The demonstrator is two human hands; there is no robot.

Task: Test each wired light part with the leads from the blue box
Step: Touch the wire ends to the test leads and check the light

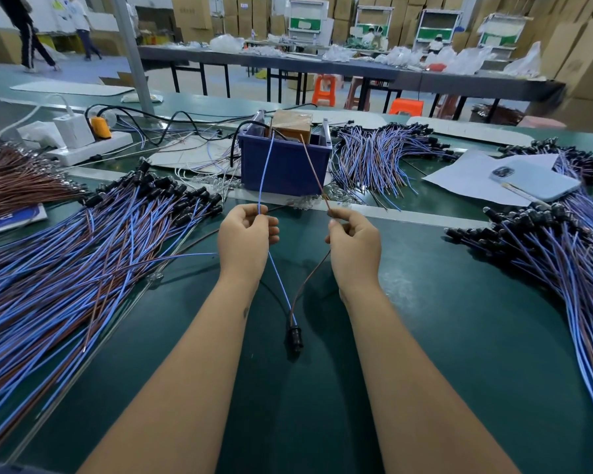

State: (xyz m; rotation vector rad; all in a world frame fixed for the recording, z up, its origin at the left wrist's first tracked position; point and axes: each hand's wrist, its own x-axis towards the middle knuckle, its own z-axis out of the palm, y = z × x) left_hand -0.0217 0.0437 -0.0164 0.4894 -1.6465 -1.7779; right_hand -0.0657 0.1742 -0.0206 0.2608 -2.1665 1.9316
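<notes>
The light part [295, 335] you're testing is a small black socket with one blue and one brown wire, hanging low at the centre of the frame over the green table [442, 336]. Your left hand [245, 234] pinches the blue wire against the blue lead [266, 165]; your right hand [355, 239] pinches the brown wire against the brown lead [314, 169]. Both leads rise to the blue box [285, 169] just above your hands, and the socket dangles below and between them.
</notes>
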